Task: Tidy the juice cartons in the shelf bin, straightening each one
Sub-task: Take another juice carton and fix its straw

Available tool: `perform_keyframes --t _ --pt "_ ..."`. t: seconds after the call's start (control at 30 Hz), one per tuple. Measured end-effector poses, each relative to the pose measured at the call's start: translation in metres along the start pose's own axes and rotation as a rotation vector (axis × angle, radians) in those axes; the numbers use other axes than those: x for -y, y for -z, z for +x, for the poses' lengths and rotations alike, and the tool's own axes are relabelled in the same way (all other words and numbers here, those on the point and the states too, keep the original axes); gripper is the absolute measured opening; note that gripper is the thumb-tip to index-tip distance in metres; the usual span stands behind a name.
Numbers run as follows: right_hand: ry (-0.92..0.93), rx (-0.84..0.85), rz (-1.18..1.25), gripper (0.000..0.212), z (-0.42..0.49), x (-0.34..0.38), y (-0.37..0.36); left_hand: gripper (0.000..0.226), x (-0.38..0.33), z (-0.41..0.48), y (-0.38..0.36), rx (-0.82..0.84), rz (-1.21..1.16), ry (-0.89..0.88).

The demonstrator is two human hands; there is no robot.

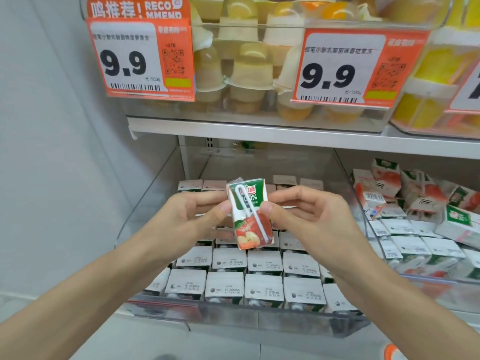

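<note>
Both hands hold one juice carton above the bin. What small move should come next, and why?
Probably lower the held carton, kept upright, into the rows beneath it. The left hand and right hand pinch it above the bin, where the other cartons stand in straight rows, tops up. The free slot is hidden behind the hands.

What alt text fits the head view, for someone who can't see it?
The left hand and right hand pinch one apple juice carton, straw side toward the camera, above a shelf bin of upright cartons in rows. The bin to the right holds jumbled cartons; jelly cups and 9.9 price tags sit above.
</note>
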State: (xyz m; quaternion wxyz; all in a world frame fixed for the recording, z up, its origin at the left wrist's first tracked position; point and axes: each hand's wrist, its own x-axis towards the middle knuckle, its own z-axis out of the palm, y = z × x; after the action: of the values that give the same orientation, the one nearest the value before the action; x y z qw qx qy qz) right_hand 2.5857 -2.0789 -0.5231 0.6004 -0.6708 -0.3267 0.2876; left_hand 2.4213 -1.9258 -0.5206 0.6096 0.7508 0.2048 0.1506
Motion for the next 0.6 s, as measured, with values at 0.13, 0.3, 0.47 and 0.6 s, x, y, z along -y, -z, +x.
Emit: perform_keyframes --t 0.13,0.3,0.47,0.6 --pt "-0.007 -0.011 -0.005 0.013 -0.001 0.0 -0.002 0.036 0.0 0.0 -0.002 0.032 -0.004 0.019" --pt "-0.031 -0.043 0.015 0.014 -0.001 -0.001 -0.005 0.036 0.003 0.004 -0.007 0.041 -0.117 0.063" --pt "-0.042 -0.04 0.036 0.014 -0.001 0.0 -0.005 0.037 0.006 0.011 -0.007 0.038 -0.212 0.126" --pt "-0.066 -0.033 0.094 0.008 0.0 0.0 -0.003 0.043 0.006 0.008 -0.004 0.129 -0.266 0.093"
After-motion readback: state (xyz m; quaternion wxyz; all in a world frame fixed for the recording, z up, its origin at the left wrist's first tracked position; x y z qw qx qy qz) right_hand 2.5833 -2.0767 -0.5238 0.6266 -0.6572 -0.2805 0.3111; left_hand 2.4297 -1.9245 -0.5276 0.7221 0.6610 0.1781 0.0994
